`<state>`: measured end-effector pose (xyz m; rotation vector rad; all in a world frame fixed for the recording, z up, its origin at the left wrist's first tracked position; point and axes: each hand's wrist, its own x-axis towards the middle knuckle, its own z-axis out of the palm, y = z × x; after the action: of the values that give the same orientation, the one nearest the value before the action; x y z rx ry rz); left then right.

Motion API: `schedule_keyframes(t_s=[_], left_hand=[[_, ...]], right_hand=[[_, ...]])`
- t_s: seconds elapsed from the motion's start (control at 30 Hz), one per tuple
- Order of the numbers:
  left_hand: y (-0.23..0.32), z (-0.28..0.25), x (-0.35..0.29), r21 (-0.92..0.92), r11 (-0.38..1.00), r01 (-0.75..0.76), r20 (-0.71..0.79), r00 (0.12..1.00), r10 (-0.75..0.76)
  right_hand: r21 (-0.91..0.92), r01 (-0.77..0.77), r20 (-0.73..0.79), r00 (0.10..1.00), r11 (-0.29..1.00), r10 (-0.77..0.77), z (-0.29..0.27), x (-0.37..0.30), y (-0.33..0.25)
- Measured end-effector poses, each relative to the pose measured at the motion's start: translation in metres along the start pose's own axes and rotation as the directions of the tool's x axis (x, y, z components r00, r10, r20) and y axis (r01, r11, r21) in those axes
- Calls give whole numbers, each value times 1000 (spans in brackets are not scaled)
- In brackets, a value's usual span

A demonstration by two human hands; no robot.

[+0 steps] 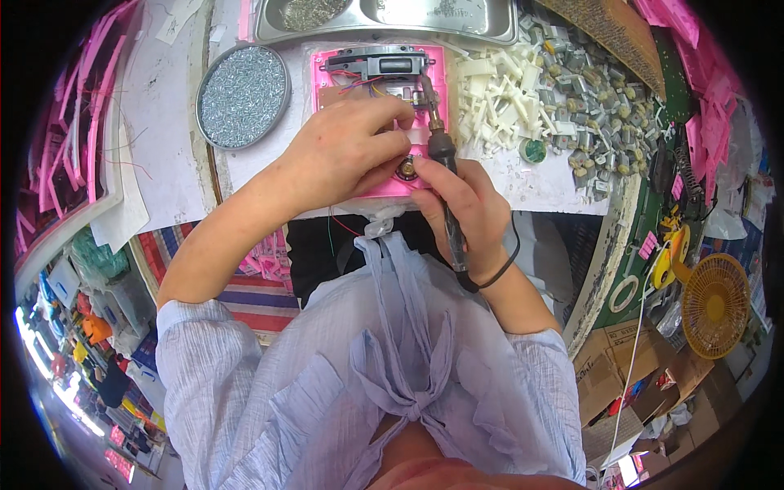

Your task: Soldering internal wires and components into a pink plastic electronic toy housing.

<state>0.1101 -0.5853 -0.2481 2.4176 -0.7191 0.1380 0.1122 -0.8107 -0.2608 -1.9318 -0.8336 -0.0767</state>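
A pink plastic casing (445,61) lies in front of me, with a black and grey module (384,65) and thin coloured wires at its far end. My right hand (469,208) is wrapped round a soldering iron (442,151) with a dark handle, its metal tip pointing away from me over the casing. The thumb and index finger of that hand reach a small round metal part (407,168) at the casing's near end. Across the casing's left side lies my left hand (351,151), fingers curled close to the same part; whatever they pinch is hidden.
At the left stands a round dish (243,96) of small screws. A metal tray (441,34) is at the back. White plastic pieces (498,98) and small grey motor-like parts (604,122) are heaped at the right. A yellow fan (714,306) stands beyond the table's right edge.
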Motion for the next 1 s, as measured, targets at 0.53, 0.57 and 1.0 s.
schedule_keyframes(t_s=[0.53, 0.57, 1.0], left_hand=[[-4, 8, -1, 29, 999, -31, -14, 999, 32], [-5, 8, 0, 38, 999, -35, -4, 999, 35], [5, -1, 7, 117, 993, -18, 134, 991, 2]], right_hand=[[431, -410, 103, 907, 804, 408, -83, -3, 2], [393, -398, 128, 916, 829, 379, -85, -2, 3], [300, -330, 245, 933, 895, 262, -80, 8, 5]])
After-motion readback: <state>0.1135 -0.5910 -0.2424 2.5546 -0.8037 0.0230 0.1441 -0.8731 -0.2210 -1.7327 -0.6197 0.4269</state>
